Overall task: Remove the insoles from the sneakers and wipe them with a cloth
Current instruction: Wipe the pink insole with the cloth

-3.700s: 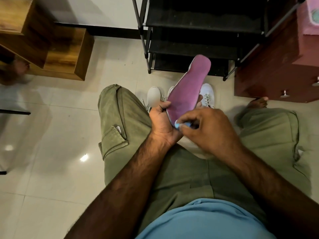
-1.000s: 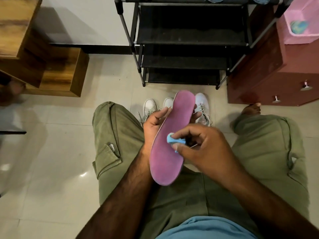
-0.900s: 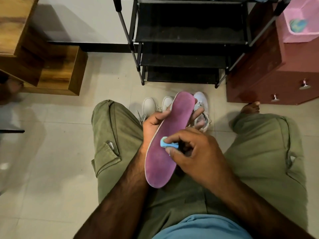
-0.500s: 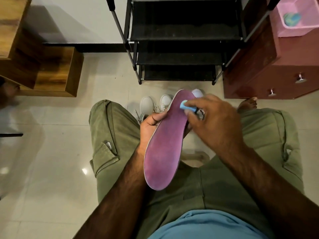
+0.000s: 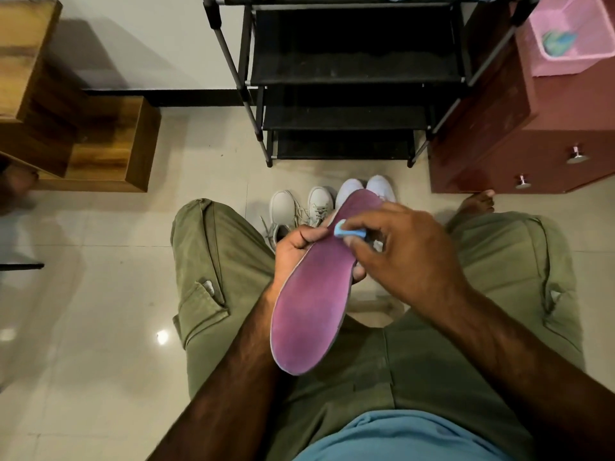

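A purple insole is held up over my lap, its far end pointing away from me. My left hand grips it from the left edge and underneath. My right hand pinches a small light-blue cloth and presses it on the insole's far half. On the floor between my knees stand white sneakers: one pair to the left, another pair partly hidden behind the insole.
A black shoe rack stands against the wall ahead. A dark red drawer cabinet with a pink basket on top is at the right. Wooden steps are at the left. A bare foot rests near the cabinet.
My right hand has moved the blue cloth along the insole, up to its far tip and now a little back toward the middle. My left hand keeps its hold.
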Demonstrator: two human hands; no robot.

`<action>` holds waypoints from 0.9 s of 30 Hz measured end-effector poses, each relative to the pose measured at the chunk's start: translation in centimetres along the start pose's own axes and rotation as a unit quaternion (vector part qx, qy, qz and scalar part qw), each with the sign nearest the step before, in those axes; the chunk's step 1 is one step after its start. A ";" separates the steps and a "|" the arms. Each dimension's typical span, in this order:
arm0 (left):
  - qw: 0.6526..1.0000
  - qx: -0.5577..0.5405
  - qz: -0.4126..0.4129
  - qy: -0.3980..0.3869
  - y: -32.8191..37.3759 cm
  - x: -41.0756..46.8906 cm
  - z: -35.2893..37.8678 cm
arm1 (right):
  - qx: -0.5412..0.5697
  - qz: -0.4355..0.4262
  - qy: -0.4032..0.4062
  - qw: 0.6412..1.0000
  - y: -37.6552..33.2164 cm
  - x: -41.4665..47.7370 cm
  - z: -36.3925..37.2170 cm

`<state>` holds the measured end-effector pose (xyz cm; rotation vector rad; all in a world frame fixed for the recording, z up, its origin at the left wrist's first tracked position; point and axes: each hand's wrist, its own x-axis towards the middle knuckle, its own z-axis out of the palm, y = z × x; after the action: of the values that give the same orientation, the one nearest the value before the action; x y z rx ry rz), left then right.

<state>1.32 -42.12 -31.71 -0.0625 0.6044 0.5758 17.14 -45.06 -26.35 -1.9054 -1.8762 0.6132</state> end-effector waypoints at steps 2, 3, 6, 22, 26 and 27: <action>0.999 0.040 0.008 0.015 -0.1 0.3 -0.1 | -0.016 0.005 0.016 1.000 0.7 0.7 -0.3; 0.998 0.053 0.010 0.021 -0.2 0.5 0.0 | -0.019 0.038 0.056 0.998 1.5 1.6 -0.6; 0.998 0.040 0.015 0.041 -0.4 0.6 0.1 | -0.023 0.054 0.085 0.995 2.2 2.8 -0.6; 0.978 0.201 -0.060 0.003 1.8 0.8 1.9 | 0.067 -0.055 -0.182 0.979 2.9 5.2 -3.6; 0.968 0.220 -0.011 0.117 5.8 0.8 2.2 | 0.098 -0.010 -0.122 0.988 3.7 6.3 -4.2; 0.977 0.183 0.027 0.102 6.9 0.6 2.7 | 0.125 0.011 -0.104 0.987 4.2 6.6 -4.3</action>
<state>-0.50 -35.47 -29.08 0.2458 0.9057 0.5048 23.04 -38.44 -25.41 -1.7569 -1.8007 1.0373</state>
